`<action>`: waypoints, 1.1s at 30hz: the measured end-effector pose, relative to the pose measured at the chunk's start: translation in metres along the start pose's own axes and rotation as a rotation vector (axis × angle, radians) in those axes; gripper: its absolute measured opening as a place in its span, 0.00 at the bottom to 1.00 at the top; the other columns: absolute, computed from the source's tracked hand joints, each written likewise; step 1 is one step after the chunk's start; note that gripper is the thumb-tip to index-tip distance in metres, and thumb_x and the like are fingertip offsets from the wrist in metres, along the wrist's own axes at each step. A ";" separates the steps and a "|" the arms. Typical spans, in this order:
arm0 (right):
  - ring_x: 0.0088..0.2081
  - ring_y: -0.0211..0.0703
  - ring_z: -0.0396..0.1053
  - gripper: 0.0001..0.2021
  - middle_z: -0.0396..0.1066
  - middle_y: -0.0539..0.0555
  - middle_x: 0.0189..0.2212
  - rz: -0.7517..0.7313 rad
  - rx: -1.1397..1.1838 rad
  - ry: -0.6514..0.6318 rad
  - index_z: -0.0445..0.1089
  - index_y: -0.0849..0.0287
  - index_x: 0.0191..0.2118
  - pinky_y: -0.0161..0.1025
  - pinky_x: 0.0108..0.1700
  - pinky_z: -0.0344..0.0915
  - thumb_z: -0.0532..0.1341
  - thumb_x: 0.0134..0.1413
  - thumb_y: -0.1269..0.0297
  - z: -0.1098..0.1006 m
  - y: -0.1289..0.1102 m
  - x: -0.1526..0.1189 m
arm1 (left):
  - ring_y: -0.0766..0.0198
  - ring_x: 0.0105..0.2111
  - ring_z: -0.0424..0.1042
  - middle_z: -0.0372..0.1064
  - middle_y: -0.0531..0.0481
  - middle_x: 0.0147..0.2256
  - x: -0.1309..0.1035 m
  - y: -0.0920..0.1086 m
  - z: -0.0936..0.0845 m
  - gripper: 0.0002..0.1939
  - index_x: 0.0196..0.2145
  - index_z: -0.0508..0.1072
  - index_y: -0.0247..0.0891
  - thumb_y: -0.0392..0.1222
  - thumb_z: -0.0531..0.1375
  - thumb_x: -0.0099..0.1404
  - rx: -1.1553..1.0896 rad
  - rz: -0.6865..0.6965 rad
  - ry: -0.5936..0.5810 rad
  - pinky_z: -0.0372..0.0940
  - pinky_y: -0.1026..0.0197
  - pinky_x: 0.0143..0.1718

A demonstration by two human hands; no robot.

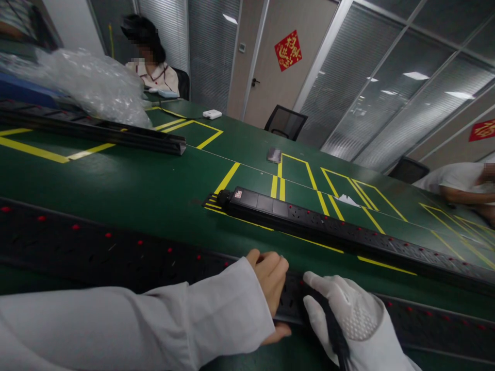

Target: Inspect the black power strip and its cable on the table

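A long black power strip (127, 263) with a row of red dots lies across the table in front of me. My bare left hand (270, 278) is wrapped round it, with fingers over the far edge and thumb at the near edge. Just to the right, my white-gloved right hand (350, 306) closes round a black corded piece (335, 332), perhaps a plug. Its upper end meets the strip's socket face, but the fingers hide whether it is inserted. Beyond my hands, a second black power strip (340, 233) lies slantwise on the table.
The green table (143, 180) carries yellow tape outlines. At the left back lie a black channel-like housing (147, 141) and clear plastic wrap (96, 85). A small white box (212, 114) stands farther off. One person (164, 77) sits across the table; another (456, 183) leans at the right.
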State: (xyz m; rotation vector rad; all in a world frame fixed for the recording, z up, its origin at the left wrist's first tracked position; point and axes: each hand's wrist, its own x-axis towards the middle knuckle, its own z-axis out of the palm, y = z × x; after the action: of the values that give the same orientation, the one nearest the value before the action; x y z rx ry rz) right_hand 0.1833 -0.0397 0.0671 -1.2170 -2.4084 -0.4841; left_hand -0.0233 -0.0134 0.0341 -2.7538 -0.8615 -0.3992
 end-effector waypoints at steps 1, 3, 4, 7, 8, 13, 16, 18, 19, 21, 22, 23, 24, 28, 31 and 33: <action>0.23 0.40 0.67 0.09 0.66 0.51 0.23 -0.022 -0.024 -0.025 0.66 0.61 0.42 0.36 0.24 0.63 0.55 0.56 0.65 0.005 -0.002 -0.003 | 0.54 0.37 0.60 0.62 0.38 0.45 0.000 0.000 0.000 0.30 0.46 0.66 0.28 0.60 0.47 0.65 -0.006 -0.002 -0.001 0.53 0.54 0.30; 0.22 0.41 0.66 0.10 0.65 0.51 0.23 -0.043 -0.063 -0.036 0.65 0.62 0.43 0.37 0.21 0.62 0.54 0.57 0.64 0.012 -0.003 -0.007 | 0.53 0.38 0.60 0.62 0.38 0.45 0.001 -0.001 -0.002 0.30 0.47 0.66 0.27 0.60 0.48 0.65 -0.018 0.007 -0.007 0.54 0.54 0.31; 0.21 0.42 0.66 0.10 0.64 0.51 0.23 -0.045 -0.073 -0.027 0.65 0.62 0.43 0.38 0.20 0.62 0.54 0.57 0.63 0.013 -0.003 -0.008 | 0.53 0.38 0.60 0.62 0.37 0.45 0.001 -0.002 -0.004 0.30 0.47 0.65 0.27 0.60 0.47 0.66 -0.025 0.014 -0.013 0.54 0.54 0.32; 0.22 0.45 0.66 0.11 0.64 0.52 0.24 -0.042 -0.065 -0.039 0.64 0.62 0.44 0.40 0.22 0.62 0.55 0.57 0.63 0.016 0.000 -0.012 | 0.53 0.40 0.61 0.62 0.37 0.45 0.001 -0.003 -0.009 0.29 0.48 0.65 0.26 0.58 0.48 0.66 -0.062 0.026 -0.053 0.55 0.54 0.34; 0.23 0.46 0.66 0.11 0.65 0.52 0.25 -0.034 -0.058 -0.054 0.64 0.61 0.44 0.41 0.23 0.62 0.55 0.57 0.63 0.016 0.000 -0.012 | 0.53 0.40 0.61 0.62 0.38 0.45 0.001 -0.004 -0.011 0.29 0.48 0.65 0.26 0.58 0.48 0.66 -0.071 0.026 -0.061 0.55 0.54 0.35; 0.27 0.48 0.67 0.11 0.65 0.54 0.26 -0.042 -0.016 -0.035 0.63 0.59 0.44 0.43 0.25 0.64 0.55 0.57 0.61 0.020 0.004 -0.012 | 0.51 0.42 0.61 0.63 0.36 0.45 0.001 -0.001 -0.015 0.29 0.50 0.64 0.26 0.57 0.48 0.66 -0.084 -0.002 -0.081 0.56 0.52 0.38; 0.35 0.52 0.69 0.17 0.68 0.59 0.31 -0.071 -0.009 -0.013 0.62 0.61 0.48 0.46 0.32 0.67 0.55 0.55 0.59 0.016 0.008 -0.011 | 0.51 0.42 0.61 0.63 0.37 0.46 0.002 0.000 -0.015 0.30 0.53 0.62 0.27 0.57 0.49 0.65 -0.115 -0.032 -0.117 0.56 0.52 0.39; 0.36 0.49 0.69 0.22 0.68 0.59 0.33 -0.099 -0.009 -0.037 0.59 0.66 0.52 0.50 0.40 0.67 0.55 0.54 0.60 0.009 0.012 -0.012 | 0.50 0.43 0.61 0.62 0.37 0.46 0.004 0.001 -0.013 0.33 0.54 0.61 0.27 0.59 0.51 0.63 -0.149 -0.068 -0.149 0.56 0.51 0.40; 0.34 0.47 0.69 0.23 0.68 0.58 0.33 -0.113 -0.001 -0.057 0.57 0.67 0.53 0.51 0.43 0.66 0.55 0.53 0.61 0.005 0.015 -0.014 | 0.50 0.43 0.61 0.62 0.36 0.47 0.005 0.002 -0.011 0.35 0.54 0.60 0.27 0.60 0.51 0.62 -0.166 -0.093 -0.169 0.56 0.51 0.40; 0.31 0.43 0.68 0.25 0.67 0.54 0.31 -0.148 0.016 -0.112 0.56 0.68 0.55 0.54 0.50 0.61 0.56 0.51 0.62 -0.002 0.023 -0.020 | 0.49 0.44 0.61 0.61 0.36 0.48 0.010 0.005 -0.007 0.39 0.55 0.60 0.28 0.63 0.54 0.58 -0.198 -0.151 -0.225 0.58 0.49 0.41; 0.31 0.41 0.68 0.26 0.67 0.53 0.30 -0.167 0.014 -0.137 0.56 0.67 0.55 0.56 0.52 0.59 0.57 0.50 0.62 -0.005 0.028 -0.024 | 0.48 0.44 0.61 0.61 0.36 0.48 0.014 0.007 -0.005 0.40 0.56 0.59 0.28 0.64 0.55 0.57 -0.212 -0.182 -0.259 0.59 0.48 0.41; 0.32 0.41 0.68 0.27 0.67 0.53 0.31 -0.185 0.006 -0.162 0.56 0.67 0.55 0.57 0.53 0.57 0.58 0.50 0.62 -0.007 0.033 -0.029 | 0.48 0.44 0.61 0.61 0.36 0.48 0.017 0.009 -0.003 0.41 0.56 0.59 0.29 0.64 0.56 0.56 -0.226 -0.208 -0.294 0.60 0.48 0.41; 0.33 0.42 0.68 0.28 0.67 0.54 0.32 -0.206 -0.005 -0.174 0.56 0.68 0.55 0.58 0.54 0.56 0.59 0.49 0.60 -0.009 0.038 -0.033 | 0.48 0.44 0.62 0.62 0.37 0.48 0.020 0.011 -0.002 0.40 0.57 0.58 0.30 0.63 0.56 0.56 -0.238 -0.228 -0.321 0.61 0.47 0.41; 0.43 0.52 0.67 0.35 0.66 0.62 0.40 -0.246 -0.117 -0.148 0.56 0.69 0.57 0.58 0.49 0.61 0.60 0.47 0.51 -0.017 0.059 -0.054 | 0.47 0.43 0.64 0.63 0.37 0.48 0.029 0.018 -0.002 0.37 0.58 0.56 0.29 0.56 0.57 0.58 -0.258 -0.223 -0.367 0.62 0.46 0.42; 0.44 0.53 0.66 0.35 0.65 0.64 0.43 -0.194 -0.209 -0.138 0.59 0.67 0.55 0.55 0.45 0.64 0.61 0.45 0.49 -0.020 0.080 -0.074 | 0.47 0.44 0.64 0.63 0.35 0.49 0.031 0.018 -0.006 0.39 0.58 0.55 0.27 0.55 0.60 0.57 -0.264 -0.171 -0.347 0.62 0.47 0.43; 0.44 0.53 0.66 0.37 0.65 0.64 0.44 -0.181 -0.225 -0.135 0.58 0.69 0.56 0.53 0.44 0.65 0.61 0.43 0.48 -0.017 0.098 -0.094 | 0.48 0.43 0.65 0.63 0.35 0.49 0.032 0.017 -0.008 0.41 0.58 0.55 0.27 0.57 0.61 0.56 -0.271 -0.149 -0.329 0.63 0.49 0.42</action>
State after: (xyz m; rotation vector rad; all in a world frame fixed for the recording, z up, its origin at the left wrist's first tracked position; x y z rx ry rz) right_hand 0.3175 -0.0561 0.0477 -1.1579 -2.6513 -0.7691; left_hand 0.0103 -0.0126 0.0496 -3.0698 -1.1732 -0.0896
